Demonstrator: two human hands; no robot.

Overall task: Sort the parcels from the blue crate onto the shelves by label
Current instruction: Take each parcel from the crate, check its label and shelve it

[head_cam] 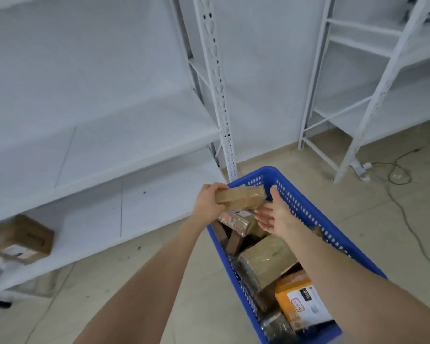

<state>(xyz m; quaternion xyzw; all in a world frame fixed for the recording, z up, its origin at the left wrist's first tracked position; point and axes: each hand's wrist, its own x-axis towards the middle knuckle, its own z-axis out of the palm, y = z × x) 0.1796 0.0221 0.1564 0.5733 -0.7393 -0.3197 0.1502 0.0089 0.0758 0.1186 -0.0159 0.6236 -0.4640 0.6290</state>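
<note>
Bit hard to read, this one: the near end of the blue plastic lattice crate (308, 209) is cut off by the bottom edge, and the right forearm covers a good strip of what's inside it. No label shows on the small brown tape-wrapped cardboard parcel (241, 197), only plain sides face the camera. The left hand (209, 202) has its fingers curled round the parcel's left end, holding it up over the far end of the crate, above the other parcels. Its long axis runs left to right, roughly level, with the free end pointing toward the right hand (273, 214). That hand is spread flat, palm up, just beside and below the free end; it might be touching, I can't tell. Under it sits a taped parcel with a pinkish label (236, 219), too blurry to read. The brown cardboard box (23, 238) on the bottom board of the white metal shelving (109, 155) is smeared at the left edge.
</note>
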